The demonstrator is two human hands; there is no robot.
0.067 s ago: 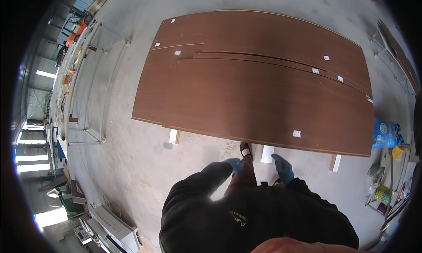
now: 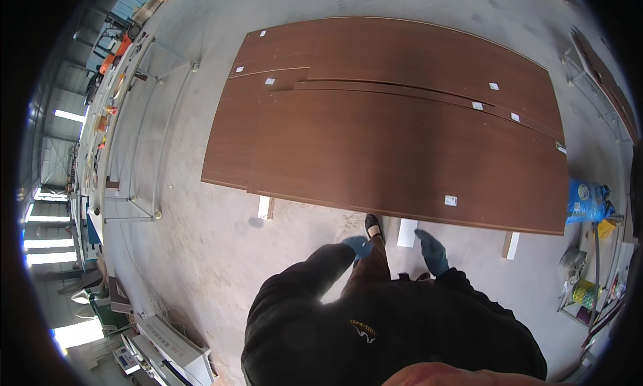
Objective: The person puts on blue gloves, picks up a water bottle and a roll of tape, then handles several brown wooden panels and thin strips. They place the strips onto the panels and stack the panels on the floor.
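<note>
My left hand (image 2: pixel 360 247), in a blue-grey glove, hangs beside my left leg, open as far as its small outline shows. My right hand (image 2: pixel 433 253), gloved alike, is raised a little with its fingers stretched out and nothing in it. Both hands are apart from the stack of large brown panels (image 2: pixel 348 145) in front of me. Small white labels, such as the label (image 2: pixel 451 201) near the front edge, are stuck on the panels. A white block (image 2: pixel 407 233) shows under the near edge, just left of my right hand.
Two more supports, a left block (image 2: pixel 266 208) and a right block (image 2: pixel 511 246), show beneath the panels. A metal-framed table (image 2: pixel 134 118) runs along the left. At the right are a blue bag (image 2: pixel 584 202) and a cluttered shelf (image 2: pixel 589 295). A grey machine (image 2: pixel 171 346) stands at lower left.
The panels' right side sits very slightly higher and more to the left in the picture. Both hands remain almost where they were, with nothing taken hold of.
</note>
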